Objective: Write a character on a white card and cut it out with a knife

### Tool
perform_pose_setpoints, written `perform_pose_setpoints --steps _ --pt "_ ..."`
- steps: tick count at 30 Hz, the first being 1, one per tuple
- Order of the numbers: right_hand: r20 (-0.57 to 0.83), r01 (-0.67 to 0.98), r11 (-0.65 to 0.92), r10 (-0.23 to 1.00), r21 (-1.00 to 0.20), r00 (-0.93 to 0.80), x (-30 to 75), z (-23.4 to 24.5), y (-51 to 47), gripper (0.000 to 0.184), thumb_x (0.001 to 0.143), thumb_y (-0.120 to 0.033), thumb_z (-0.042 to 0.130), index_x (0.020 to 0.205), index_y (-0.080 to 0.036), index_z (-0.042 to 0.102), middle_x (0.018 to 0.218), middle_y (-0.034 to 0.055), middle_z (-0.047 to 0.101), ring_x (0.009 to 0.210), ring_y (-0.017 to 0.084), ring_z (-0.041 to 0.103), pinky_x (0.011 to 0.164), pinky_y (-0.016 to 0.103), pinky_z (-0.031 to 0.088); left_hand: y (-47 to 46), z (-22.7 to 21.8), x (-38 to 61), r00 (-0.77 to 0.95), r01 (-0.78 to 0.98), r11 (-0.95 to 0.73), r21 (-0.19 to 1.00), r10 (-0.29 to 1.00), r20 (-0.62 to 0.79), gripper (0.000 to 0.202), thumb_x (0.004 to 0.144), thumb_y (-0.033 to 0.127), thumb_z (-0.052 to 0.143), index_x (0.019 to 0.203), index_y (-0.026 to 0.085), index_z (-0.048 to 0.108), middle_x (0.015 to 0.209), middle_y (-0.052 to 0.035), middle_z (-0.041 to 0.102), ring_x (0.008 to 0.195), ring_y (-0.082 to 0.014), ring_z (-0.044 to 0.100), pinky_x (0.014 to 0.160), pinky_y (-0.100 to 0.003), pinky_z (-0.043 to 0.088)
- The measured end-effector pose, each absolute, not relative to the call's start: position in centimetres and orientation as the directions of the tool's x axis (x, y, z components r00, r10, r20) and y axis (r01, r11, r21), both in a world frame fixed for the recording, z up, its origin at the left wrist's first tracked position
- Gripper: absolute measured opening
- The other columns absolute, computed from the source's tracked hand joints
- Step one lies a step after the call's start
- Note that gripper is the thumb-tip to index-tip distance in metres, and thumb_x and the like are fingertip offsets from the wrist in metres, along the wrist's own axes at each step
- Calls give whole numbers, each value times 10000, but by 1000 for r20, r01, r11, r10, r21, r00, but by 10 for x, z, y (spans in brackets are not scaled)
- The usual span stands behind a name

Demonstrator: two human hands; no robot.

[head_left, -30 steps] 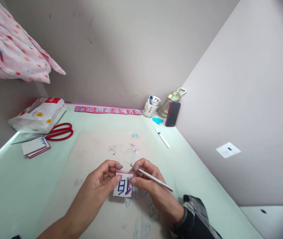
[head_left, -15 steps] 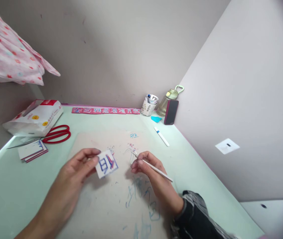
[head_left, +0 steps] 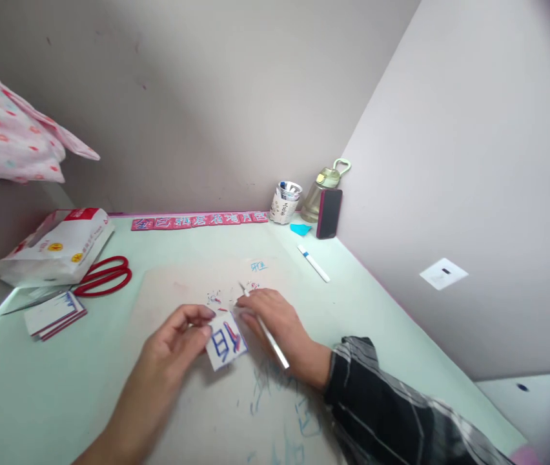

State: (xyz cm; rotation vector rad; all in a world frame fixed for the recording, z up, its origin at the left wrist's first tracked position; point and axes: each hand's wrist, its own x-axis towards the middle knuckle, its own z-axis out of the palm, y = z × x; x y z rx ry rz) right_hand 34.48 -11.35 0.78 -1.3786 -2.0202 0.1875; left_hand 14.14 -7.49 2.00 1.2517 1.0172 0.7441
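Observation:
My left hand [head_left: 173, 352] pinches the left edge of a small white card [head_left: 226, 352] with a blue character drawn on it. Part of that character shows red, as if its surface were cut. In my right hand [head_left: 282, 323] is a slim craft knife [head_left: 270, 339] with a pale handle, its pointed metal tip aimed up and away from the card. The right fingertips are close to the card's upper right edge; whether they touch it I cannot tell. Under both hands lies a beige mat [head_left: 178, 413] with blue scribbles and small red and blue crumbs [head_left: 214, 298].
At left are red-handled scissors [head_left: 105, 276], a stack of white cards [head_left: 55, 313] and a tissue pack [head_left: 62, 242]. Pink character tiles [head_left: 200, 220] line the back. A pen cup [head_left: 285, 203], bottle [head_left: 316, 197], phone [head_left: 329, 213], blue scrap [head_left: 300, 229] and white marker [head_left: 313, 263] stand or lie right.
The card and my left hand have shifted right and slightly down. My right hand has come left toward the card, and the knife tip has swung upward. The view has turned slightly.

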Motion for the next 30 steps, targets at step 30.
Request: perform_pose_setpoints --steps 30 --pt "-60 70 -78 971 -994 230 367 3 -137 136 824 -249 712 797 -181 597 705 -10 599 636 128 523 577 248 413 -49 -39 171 722 379 -821 427 551 418 462 775 332 733 1195 245 562 1092 -77 589 1059 -308 543 898 -454 455"
